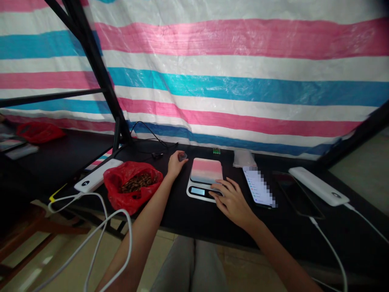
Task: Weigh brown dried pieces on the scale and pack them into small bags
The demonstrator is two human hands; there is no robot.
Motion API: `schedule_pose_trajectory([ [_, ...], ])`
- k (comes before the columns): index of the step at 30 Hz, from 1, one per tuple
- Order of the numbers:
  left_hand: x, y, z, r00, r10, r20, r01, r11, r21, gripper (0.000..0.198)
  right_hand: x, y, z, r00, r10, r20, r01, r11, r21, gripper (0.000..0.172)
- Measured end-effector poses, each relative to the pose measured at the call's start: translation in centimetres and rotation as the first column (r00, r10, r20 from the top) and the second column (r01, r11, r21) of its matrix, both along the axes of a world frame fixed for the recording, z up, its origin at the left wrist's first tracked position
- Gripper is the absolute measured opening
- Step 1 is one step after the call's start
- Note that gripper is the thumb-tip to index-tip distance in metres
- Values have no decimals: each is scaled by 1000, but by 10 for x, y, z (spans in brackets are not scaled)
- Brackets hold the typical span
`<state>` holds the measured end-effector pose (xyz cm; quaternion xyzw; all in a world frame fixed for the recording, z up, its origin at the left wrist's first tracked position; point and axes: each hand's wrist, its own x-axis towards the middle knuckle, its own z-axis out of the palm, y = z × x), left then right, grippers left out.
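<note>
A pink, blue and white striped tarp (243, 73) hangs behind a black table (197, 215).

arms: bare, no sleeves | left hand (175, 164), right hand (232, 200): no gloves | legs: grey trousers (190, 265)

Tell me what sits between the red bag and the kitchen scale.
In the head view, the left hand, closed on a small clear cup, lies between the red bag and the scale.

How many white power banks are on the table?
2. One white power bank lies at the left, beside the red bag. The other power bank lies at the right, past the dark phone. More could be hidden beyond the picture's edges.
</note>
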<state>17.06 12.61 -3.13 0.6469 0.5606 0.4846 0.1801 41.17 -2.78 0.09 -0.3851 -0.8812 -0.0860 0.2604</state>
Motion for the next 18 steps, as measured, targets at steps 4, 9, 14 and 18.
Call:
schedule_pose_trajectory([
  [4, -1, 0, -1, 1000, 9, -12, -9, 1000, -26, 35, 6, -2, 2, 998, -38, -59, 39, 999, 31, 24],
  [9, -1, 0, 0, 1000, 29, 2, -29, 999, -33, 39, 15, -5, 1, 972, -150, -182, 163, 985, 63, 24],
  [14, 1, 1, 1, 999, 23, 28, -22, 999, -35, 43, 15, -5, 0, 978, -125, -167, 136, 989, 53, 23],
  [18, 2, 0, 2, 999, 15, 28, -14, 999, -47, 42, 13, -5, 1, 978, -133, -161, 143, 988, 55, 23],
])
